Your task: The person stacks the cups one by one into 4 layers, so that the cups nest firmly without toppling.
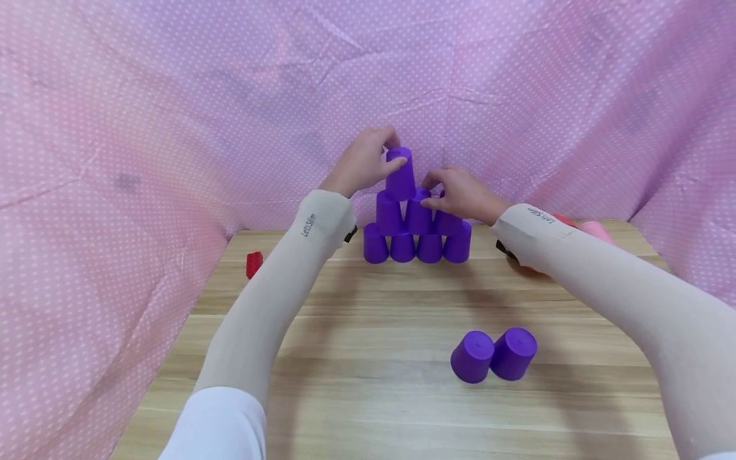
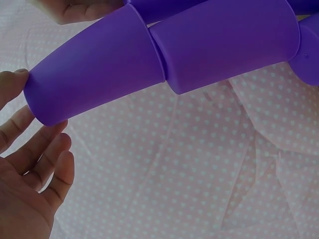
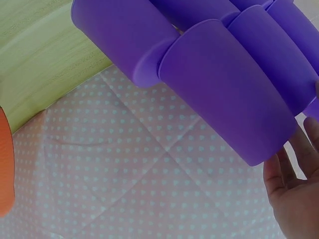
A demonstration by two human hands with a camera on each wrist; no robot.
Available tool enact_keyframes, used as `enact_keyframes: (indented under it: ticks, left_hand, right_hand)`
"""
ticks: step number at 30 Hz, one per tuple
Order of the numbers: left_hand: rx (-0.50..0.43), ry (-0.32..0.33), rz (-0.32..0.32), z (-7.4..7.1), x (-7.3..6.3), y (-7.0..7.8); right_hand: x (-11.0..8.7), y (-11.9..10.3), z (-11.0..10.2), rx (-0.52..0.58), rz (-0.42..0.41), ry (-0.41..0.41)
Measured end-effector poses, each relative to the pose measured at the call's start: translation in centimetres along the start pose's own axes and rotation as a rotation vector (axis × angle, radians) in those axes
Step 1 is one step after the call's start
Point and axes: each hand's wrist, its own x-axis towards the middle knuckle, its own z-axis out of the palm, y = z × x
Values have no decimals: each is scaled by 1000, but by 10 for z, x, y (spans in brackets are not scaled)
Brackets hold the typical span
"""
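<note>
Upside-down purple cups (image 1: 402,248) are stacked in a pyramid near the table's far edge, several in the bottom row and three above. A single cup (image 1: 400,177) stands on the second row, its rim resting over two of them. My left hand (image 1: 366,158) holds this top cup near its base, thumb on one side and fingers on the other. My right hand (image 1: 462,191) is at the second row, thumb and forefinger at the upper part of the middle cup (image 1: 418,215). It partly covers the right cup (image 3: 227,92) of that row.
Two more purple cups (image 1: 473,358) stand upside down side by side, nearer on the wooden table (image 1: 368,396). A red block (image 1: 253,264) lies left. An orange object (image 3: 5,164) and a pink one (image 1: 598,230) are partly hidden by the right forearm. Dotted pink cloth (image 1: 276,96) hangs behind.
</note>
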Motion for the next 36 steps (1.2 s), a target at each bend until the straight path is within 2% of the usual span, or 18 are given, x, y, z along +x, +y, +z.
enact_keyframes:
  ticks: [7,11,15,19,22,26,30,36]
  left_hand:
    - [-4,-13,-25,-2,-4,-2]
    - [-20,4,-25,-2,-8,-4]
    - [-30,76,12,-2,-17,-6]
    - [-31,179,90,-2,-30,-6]
    - [-42,252,176,-2,-42,-2]
    - [-55,291,302,3,-61,7]
    - [-79,268,380,12,-81,16]
    - [-75,208,456,34,-110,32]
  right_hand:
    - [0,-4,0,-6,-1,-4]
    - [-2,-5,0,-12,-13,7]
    - [-11,-6,-3,-11,-35,40]
    - [-28,-7,-8,-9,-119,120]
    - [-48,-9,-12,-17,-202,177]
    - [-86,-13,-14,-43,-307,228]
    - [-130,-18,-11,-62,-376,253]
    - [-180,-24,-6,-51,-387,245]
